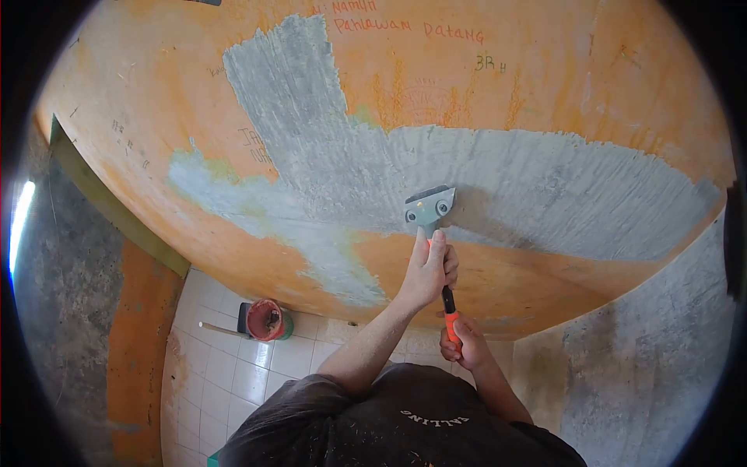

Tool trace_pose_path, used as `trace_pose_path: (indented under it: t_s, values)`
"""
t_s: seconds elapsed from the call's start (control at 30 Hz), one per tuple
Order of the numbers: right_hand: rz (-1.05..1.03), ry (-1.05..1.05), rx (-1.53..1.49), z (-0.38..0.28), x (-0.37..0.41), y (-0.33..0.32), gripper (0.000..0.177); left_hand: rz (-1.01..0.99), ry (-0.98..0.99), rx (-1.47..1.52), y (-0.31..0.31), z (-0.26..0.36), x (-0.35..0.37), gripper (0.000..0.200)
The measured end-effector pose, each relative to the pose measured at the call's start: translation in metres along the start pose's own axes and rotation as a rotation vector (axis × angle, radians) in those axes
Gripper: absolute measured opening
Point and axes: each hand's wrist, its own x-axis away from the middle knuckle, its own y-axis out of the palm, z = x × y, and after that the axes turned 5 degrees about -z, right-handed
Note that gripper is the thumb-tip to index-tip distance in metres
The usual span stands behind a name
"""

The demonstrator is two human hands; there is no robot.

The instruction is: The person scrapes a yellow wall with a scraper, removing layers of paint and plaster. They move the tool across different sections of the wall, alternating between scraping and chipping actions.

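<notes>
A long-handled wall scraper has its broad blade against, or very close to, the bare grey part of the wall. Two round bolts show on its greenish head. My left hand is wrapped round the upper handle just below the head. Lower down, my right hand is closed round the orange end of the handle, with a black stretch of grip showing between the two hands. Around the grey area the wall carries orange paint, its edge ragged.
On the tiled floor at lower left stands a reddish bucket with material inside. A pale stick lies by it. Grey side walls rise at left and right. Handwriting marks the orange paint above.
</notes>
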Motion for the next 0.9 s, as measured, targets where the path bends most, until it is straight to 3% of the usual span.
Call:
trace_pose_path:
  t_s: [0.47,0.57,0.63,0.8,0.9]
  values:
    - [0.063,0.019,0.021,0.002,0.002,0.004,0.05,0.078,0.028,-0.018,-0.001,-0.004,-0.002,0.026]
    - [0.025,-0.012,-0.036,-0.008,-0.01,0.008,0.051,0.13,0.003,-0.079,0.008,0.023,-0.014,0.034]
    - [-0.042,-0.08,-0.039,-0.02,-0.023,0.017,0.051,0.034,0.125,-0.158,0.013,0.046,-0.02,0.037]
    - [-0.027,-0.063,-0.104,-0.002,-0.026,0.036,0.051,-0.009,0.061,-0.031,-0.006,0.05,-0.012,0.037]
    - [-0.033,-0.06,-0.176,0.011,-0.029,0.05,0.051,-0.172,0.049,0.076,-0.026,0.052,-0.01,0.038]
